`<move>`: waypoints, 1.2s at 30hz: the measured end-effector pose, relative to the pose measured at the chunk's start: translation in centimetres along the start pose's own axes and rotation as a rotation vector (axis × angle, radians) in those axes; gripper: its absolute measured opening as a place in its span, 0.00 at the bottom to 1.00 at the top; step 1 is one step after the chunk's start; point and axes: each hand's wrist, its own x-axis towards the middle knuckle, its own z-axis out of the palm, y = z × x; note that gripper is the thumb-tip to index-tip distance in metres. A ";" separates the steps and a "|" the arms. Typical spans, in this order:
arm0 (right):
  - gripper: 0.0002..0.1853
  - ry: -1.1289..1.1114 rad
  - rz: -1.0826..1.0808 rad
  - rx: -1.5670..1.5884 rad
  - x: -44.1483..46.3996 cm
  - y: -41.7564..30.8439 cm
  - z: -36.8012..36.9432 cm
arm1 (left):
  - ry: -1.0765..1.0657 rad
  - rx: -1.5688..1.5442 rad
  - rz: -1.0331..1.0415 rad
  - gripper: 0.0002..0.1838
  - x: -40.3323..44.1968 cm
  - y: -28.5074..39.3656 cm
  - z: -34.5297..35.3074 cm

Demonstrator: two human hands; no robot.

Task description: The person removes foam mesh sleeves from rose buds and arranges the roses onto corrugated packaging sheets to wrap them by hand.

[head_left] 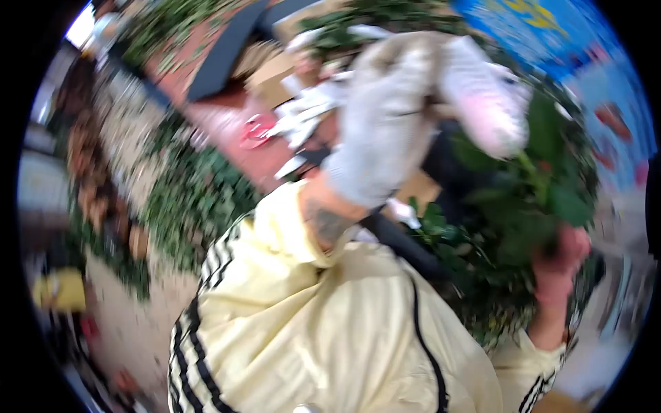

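My left hand (406, 103), in a whitish knitted glove with pinkish fingertips, is raised at the upper middle. Its fingers bend over to the right, with a gap between them and the palm. Just below the fingertips is a green leafy stem (540, 182), blurred by motion. Lower right, my right hand (561, 265) in a pink glove is closed around the lower end of this stem. Its fingers are smeared and partly behind leaves. Both sleeves are pale yellow with black stripes.
Heaped leaves (200, 186) lie on the floor at left, with more under the stem. A cardboard piece (272, 79), white scraps (310, 110) and a red item (258, 131) sit beyond my left arm. Blue printed sheeting (523, 27) is at upper right.
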 end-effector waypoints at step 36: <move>0.27 -0.234 0.224 0.146 0.1 -1.4 -1.1 | -0.514 0.853 -0.193 0.30 -2.1 -4.7 4.7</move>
